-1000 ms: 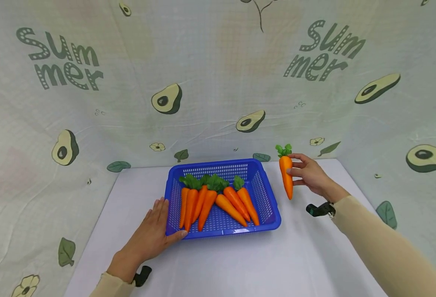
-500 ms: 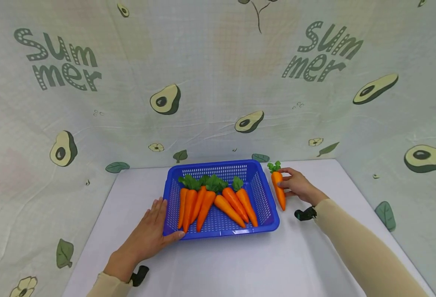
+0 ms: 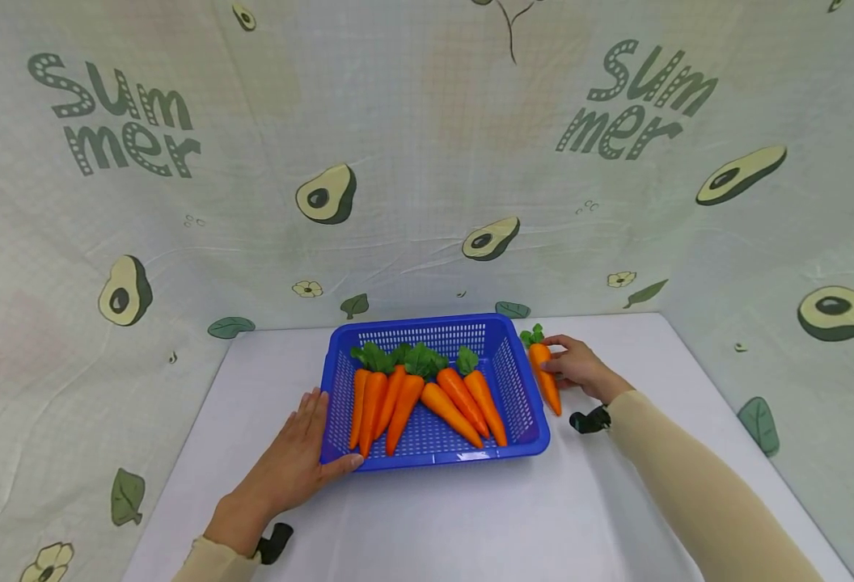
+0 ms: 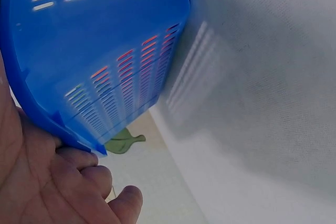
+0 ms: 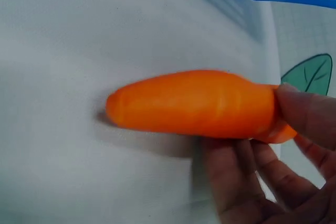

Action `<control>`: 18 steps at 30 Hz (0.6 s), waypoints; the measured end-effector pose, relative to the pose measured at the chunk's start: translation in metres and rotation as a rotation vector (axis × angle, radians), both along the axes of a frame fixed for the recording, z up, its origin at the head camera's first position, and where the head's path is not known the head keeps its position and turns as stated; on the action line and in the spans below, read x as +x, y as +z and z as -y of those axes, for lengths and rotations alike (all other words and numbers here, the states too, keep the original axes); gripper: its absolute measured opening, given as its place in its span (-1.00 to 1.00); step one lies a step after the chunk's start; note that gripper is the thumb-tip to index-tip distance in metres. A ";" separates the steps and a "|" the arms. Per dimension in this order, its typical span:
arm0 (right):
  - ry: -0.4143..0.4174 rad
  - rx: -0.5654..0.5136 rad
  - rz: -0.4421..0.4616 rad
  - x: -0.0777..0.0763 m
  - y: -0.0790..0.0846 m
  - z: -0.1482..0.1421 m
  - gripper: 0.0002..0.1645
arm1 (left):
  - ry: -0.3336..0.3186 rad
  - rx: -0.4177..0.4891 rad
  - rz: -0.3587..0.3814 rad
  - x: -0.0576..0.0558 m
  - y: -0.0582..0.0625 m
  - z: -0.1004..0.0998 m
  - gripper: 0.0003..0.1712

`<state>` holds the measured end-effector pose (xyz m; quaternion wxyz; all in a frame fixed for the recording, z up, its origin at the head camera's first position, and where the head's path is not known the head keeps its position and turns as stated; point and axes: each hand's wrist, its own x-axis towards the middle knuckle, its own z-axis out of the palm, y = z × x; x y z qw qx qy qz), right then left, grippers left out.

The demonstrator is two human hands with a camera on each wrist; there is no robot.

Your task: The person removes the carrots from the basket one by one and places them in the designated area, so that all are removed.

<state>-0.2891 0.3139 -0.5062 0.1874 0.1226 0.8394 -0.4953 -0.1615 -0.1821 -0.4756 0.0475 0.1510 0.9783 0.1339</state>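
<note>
A blue plastic basket holds several orange carrots with green leafy tops. My left hand rests along its left side, fingers fairly straight and thumb on the front rim; the left wrist view shows the fingertips at the basket rim. Just right of the basket, my right hand grips one more carrot between thumb and fingers. In the right wrist view that carrot lies low over the white surface, its tip close to the cloth; whether it touches cannot be told.
White cloth covers the table. Behind and at the sides hangs a patterned curtain with avocados and lettering. A dark wrist camera sits at the right wrist, another camera at the left.
My right hand has moved left and down with the carrot, from above the table at the right to close beside the basket. The left hand and basket stay about where they were.
</note>
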 end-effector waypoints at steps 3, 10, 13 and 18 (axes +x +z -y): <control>0.018 0.039 0.010 0.001 0.001 0.002 -0.26 | 0.002 0.006 0.001 0.000 0.000 0.000 0.39; 0.016 0.051 0.007 0.003 0.000 0.000 -0.24 | 0.005 0.020 0.000 0.001 -0.001 0.001 0.41; -0.014 0.036 0.000 0.004 -0.001 -0.002 -0.24 | 0.004 0.025 0.001 0.001 -0.001 0.001 0.40; -0.031 0.036 -0.021 0.006 0.000 -0.004 -0.23 | 0.008 0.023 0.013 0.000 -0.001 0.001 0.41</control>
